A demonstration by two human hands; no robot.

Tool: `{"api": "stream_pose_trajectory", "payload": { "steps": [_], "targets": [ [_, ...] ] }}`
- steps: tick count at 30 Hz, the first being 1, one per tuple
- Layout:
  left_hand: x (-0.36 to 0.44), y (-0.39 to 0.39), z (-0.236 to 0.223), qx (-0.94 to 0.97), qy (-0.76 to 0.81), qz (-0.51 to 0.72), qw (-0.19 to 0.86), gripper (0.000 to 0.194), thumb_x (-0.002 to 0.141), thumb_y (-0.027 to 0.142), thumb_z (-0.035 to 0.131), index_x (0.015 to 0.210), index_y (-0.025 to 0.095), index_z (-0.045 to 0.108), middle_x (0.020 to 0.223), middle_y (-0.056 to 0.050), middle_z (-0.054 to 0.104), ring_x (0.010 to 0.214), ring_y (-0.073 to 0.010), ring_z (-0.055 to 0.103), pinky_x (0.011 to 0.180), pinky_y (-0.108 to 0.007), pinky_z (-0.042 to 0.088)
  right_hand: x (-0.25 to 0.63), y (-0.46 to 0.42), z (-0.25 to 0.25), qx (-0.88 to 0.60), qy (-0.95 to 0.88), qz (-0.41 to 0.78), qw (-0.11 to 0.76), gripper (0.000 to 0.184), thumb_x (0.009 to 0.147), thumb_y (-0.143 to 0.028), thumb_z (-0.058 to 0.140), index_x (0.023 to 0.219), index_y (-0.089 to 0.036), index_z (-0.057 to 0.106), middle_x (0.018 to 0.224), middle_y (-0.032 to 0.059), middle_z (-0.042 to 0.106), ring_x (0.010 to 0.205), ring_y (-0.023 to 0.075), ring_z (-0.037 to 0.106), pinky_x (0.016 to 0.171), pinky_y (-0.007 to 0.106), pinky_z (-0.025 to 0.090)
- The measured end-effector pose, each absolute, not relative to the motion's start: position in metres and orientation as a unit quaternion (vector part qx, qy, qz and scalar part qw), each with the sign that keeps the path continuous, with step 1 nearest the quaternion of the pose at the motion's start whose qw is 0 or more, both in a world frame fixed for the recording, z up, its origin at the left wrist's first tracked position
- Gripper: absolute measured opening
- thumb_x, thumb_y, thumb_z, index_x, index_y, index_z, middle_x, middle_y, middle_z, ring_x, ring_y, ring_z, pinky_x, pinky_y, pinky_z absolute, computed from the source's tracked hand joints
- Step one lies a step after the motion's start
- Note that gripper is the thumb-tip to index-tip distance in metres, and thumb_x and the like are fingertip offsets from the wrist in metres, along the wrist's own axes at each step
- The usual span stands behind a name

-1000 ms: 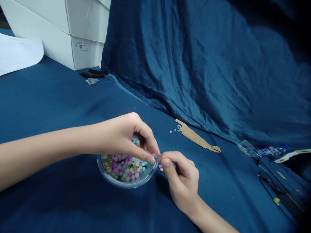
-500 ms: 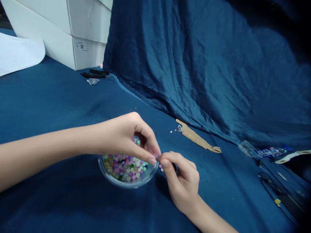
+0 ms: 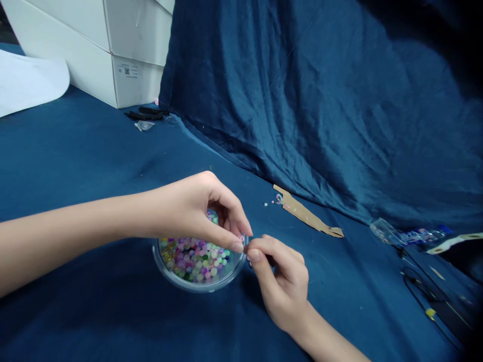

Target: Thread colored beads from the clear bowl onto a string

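Observation:
A round clear plastic bowl (image 3: 199,287) holds many small beads (image 3: 202,259) in purple, white, green, yellow and pink. Above its right side, my left hand (image 3: 211,211) is closed in a pinch, with a small pink bead (image 3: 242,238) at its fingertips. My right hand (image 3: 281,279) meets it just past the bowl's rim, thumb and forefinger pressed together. A few beads (image 3: 249,262) show beneath the right fingertips, seemingly on a string; the thread itself is too thin to make out.
A torn brown cardboard strip (image 3: 307,216) lies behind the hands, with several loose beads (image 3: 278,199) at its left end. To the right are a clear plastic bottle (image 3: 411,235) and black cables (image 3: 418,286). White boxes (image 3: 138,83) and black strips (image 3: 147,113) sit far left.
The fingertips of both hands have drawn slightly apart. The pink bead at my left fingertips now shows more clearly. The bowl has stayed in place.

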State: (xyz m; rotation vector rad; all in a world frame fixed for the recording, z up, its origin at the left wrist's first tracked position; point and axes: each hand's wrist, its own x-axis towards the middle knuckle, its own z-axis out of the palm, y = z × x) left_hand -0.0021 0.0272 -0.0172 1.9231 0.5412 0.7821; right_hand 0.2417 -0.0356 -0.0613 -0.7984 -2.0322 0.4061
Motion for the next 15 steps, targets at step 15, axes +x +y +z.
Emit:
{"api": "stream_pose_trajectory", "payload": {
  "steps": [15],
  "targets": [
    [-0.0016, 0.0268, -0.0183, 0.824, 0.198, 0.286, 0.447, 0.010, 0.089, 0.025, 0.088, 0.097, 0.020, 0.089, 0.087, -0.002, 0.085, 0.079, -0.0133, 0.078, 0.073, -0.017, 0.060, 0.2341, -0.0365, -0.0545, -0.343, -0.823, 0.203, 0.405, 0.021, 0.105, -0.018, 0.063, 0.086, -0.018, 0.070, 0.064, -0.0057, 0.049, 0.056, 0.0098, 0.045, 0.056, 0.025, 0.035]
  ]
}}
